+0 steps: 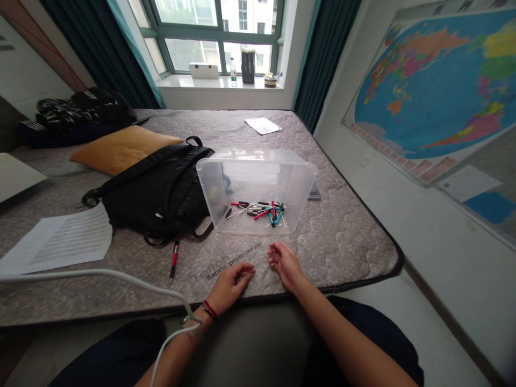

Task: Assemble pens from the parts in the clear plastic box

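My left hand (233, 285) rests at the front edge of the mattress (355, 242), fingers loosely bent with nothing in them. To its right, my right hand (284, 263) lies palm inward, its fingers relaxed and slightly curled around empty space. Just beyond both hands is a clear plastic box (258, 156), tipped so that its mouth faces me. Inside it a loose pile of pens (265, 213) in red, black and teal mixes with thin white sticks (245, 208). A red and black pen (174, 260) lies on the mattress left of my left hand.
A black backpack (161, 188) touches the box's left side, with an orange pillow (124, 148) behind it. Printed paper (60, 242) lies at left. A white cable (121, 274) crosses my left wrist. One white sheet (263, 125) lies farther back. A wall stands at right.
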`<state>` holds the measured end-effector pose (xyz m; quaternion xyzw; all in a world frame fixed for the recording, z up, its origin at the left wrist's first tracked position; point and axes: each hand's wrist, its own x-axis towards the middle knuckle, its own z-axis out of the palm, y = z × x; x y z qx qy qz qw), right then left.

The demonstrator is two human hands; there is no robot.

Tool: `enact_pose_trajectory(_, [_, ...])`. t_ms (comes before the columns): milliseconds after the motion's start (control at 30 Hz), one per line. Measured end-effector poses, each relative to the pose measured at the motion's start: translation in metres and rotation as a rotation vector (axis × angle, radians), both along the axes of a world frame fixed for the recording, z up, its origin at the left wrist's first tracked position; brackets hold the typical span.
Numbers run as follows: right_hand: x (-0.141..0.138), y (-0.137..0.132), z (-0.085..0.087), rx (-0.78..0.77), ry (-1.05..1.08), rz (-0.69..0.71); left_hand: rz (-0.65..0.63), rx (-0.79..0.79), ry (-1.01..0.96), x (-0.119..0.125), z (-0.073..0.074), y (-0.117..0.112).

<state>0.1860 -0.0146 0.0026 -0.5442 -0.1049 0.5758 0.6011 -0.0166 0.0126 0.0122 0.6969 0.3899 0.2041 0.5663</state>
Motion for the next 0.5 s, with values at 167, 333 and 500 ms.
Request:
enact_pose_trajectory(167, [-0.018, 0.005, -0.008, 0.088, -0.238, 0.231, -0.097, 0.203, 0.077, 0.003, 0.009, 0.001])
enact_pose_trajectory(333, [-0.015, 0.002, -0.009, 0.111, -0.303, 0.34, -0.354, 0.575, 0.324, 0.005, 0.025, 0.006])
enact_pose_trajectory(500, [-0.007, -0.005, 0.003, 0.149, -0.361, 0.394, -0.531, 0.998, 0.609, 0.002, 0.032, 0.01])
